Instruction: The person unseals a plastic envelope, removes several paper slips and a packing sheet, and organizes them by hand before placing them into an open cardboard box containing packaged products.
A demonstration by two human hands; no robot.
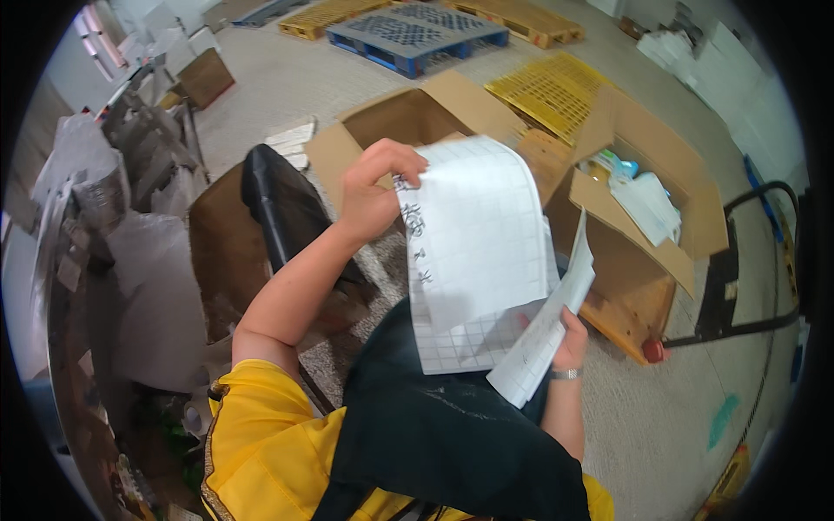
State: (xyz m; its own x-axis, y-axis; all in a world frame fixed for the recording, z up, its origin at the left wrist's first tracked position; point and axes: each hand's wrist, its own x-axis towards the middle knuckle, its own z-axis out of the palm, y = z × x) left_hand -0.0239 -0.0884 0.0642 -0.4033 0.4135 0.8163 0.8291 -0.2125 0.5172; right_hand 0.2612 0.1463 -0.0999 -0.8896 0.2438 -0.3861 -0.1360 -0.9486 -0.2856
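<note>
White gridded paper sheets (478,230), with dark handwriting along the left edge, are held over my lap. My left hand (375,187) pinches their upper left corner between thumb and fingers, and the top sheet curls over. On the right, my right hand (572,340) is closed on a second part of the papers (547,330), which stands up at a slant; its fingertips are partly hidden behind the sheets. Beyond my hands stand two open cardboard boxes. The left box (482,97) has a dark inside, and the right box (700,201) contains white and coloured packets (647,207).
Blue (417,39) and yellow plastic pallets (552,91) lie on the floor farther off. A black handle frame (747,330) stands at the right. Close on the left are a black padded object (291,213) and a cluttered heap of grey sheeting (156,295).
</note>
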